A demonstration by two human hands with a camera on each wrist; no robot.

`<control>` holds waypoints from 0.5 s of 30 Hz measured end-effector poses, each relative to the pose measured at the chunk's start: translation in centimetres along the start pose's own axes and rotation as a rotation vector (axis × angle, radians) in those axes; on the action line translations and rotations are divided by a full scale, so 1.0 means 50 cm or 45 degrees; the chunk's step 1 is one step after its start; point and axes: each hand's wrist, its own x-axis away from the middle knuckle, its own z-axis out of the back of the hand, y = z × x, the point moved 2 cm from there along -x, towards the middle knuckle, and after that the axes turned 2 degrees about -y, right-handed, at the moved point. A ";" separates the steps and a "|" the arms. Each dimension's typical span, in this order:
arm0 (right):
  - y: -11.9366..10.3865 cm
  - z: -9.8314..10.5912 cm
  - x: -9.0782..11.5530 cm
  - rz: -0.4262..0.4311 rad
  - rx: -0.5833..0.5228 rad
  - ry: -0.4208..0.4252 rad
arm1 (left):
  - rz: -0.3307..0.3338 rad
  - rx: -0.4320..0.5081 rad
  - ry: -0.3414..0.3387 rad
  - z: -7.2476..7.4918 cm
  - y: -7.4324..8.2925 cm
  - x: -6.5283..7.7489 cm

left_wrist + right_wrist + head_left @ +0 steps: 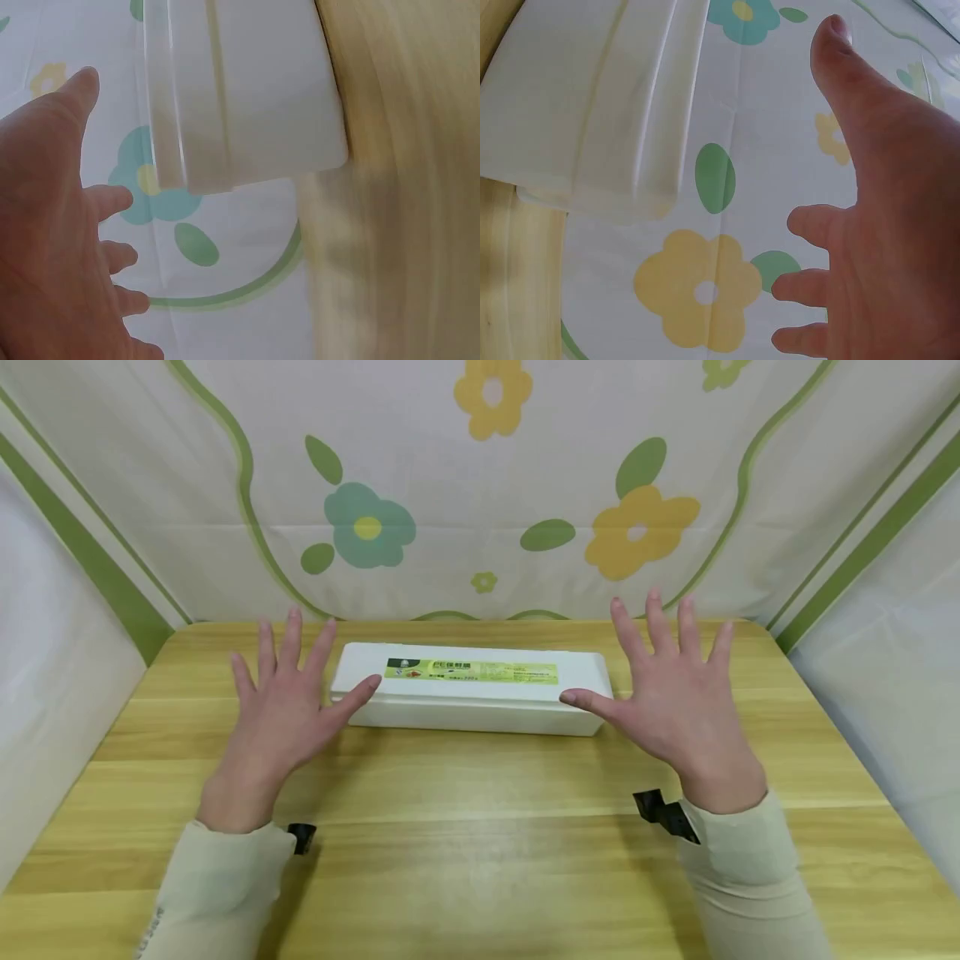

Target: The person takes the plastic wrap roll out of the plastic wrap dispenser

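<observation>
Your left hand (281,718) and your right hand (681,714) are both stretched flat — the fingers are straight and spread wide. Between them, near the far edge of the wooden table (465,852), lies a long white box (468,697) with a yellow-green label (480,672) on its lid. Your thumbs appear over its ends in the head view — yet both wrist views show them apart from it.

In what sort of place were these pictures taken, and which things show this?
Probably a small screened-off tabletop workspace, perhaps indoors: a pale yellow wood-grain table, white curtain-like sheeting printed with flowers rising behind it, and a long white rectangular box on the tabletop.
</observation>
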 end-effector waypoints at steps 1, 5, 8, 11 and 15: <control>0.000 -0.002 0.000 0.001 0.001 0.002 | -0.003 0.022 0.001 -0.004 -0.002 0.000; -0.003 -0.010 0.001 0.013 0.000 0.005 | 0.014 0.128 -0.017 -0.023 -0.013 0.005; -0.005 -0.014 0.000 0.031 0.005 0.013 | 0.023 0.200 -0.028 -0.036 -0.023 0.006; -0.005 -0.016 0.000 0.037 0.011 0.014 | 0.004 0.261 -0.021 -0.043 -0.031 0.000; -0.006 -0.019 -0.001 0.028 -0.007 -0.025 | -0.003 0.409 -0.057 -0.049 -0.040 -0.014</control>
